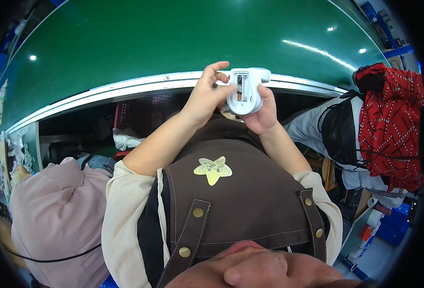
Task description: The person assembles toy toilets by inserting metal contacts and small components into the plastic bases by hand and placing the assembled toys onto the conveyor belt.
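My right hand (264, 111) is closed around a white plastic battery-powered device (254, 102) with a rounded body and a stubby round projection. Its battery compartment (241, 97) faces up, uncovered, and at least one copper-and-dark battery (239, 95) shows inside. At the compartment's left edge is my left hand (211, 91), its thumb tip slightly blurred against the opening. The index finger of that hand stretches away while the others curl. A small dark thing (215, 86) shows among the curled fingers, too small to make out.
A green worktop (173, 38) with a pale metal edge (140, 86) lies just ahead of my hands. One person in a pink top (60, 216) is close on the left. Another in red patterned clothing (389, 125) stands on the right. A dark shelf space (77, 122) lies under the worktop.
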Tool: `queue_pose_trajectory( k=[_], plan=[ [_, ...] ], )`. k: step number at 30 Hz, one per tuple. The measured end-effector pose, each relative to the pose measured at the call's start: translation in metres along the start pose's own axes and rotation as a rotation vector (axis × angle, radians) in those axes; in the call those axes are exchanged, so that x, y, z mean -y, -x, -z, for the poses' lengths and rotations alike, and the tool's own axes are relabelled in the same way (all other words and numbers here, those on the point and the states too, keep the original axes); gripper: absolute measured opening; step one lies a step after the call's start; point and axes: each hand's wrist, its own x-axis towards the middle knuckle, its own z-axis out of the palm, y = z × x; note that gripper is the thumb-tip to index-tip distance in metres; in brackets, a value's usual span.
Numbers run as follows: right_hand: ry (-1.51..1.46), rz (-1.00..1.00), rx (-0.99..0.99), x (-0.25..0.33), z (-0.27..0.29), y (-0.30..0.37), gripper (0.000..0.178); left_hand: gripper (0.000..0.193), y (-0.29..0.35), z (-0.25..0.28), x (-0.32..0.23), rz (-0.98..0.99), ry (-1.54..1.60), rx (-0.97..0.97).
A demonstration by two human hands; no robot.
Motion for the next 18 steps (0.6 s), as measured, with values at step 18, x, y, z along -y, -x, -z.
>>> queue_pose_trajectory(
  k=[18],
  plan=[
    [0.203,0.119,0.142,-0.028,-0.008,0.007,0.071,0.033,0.026,0.014,0.007,-0.265,-0.115,0.092]
  ],
)
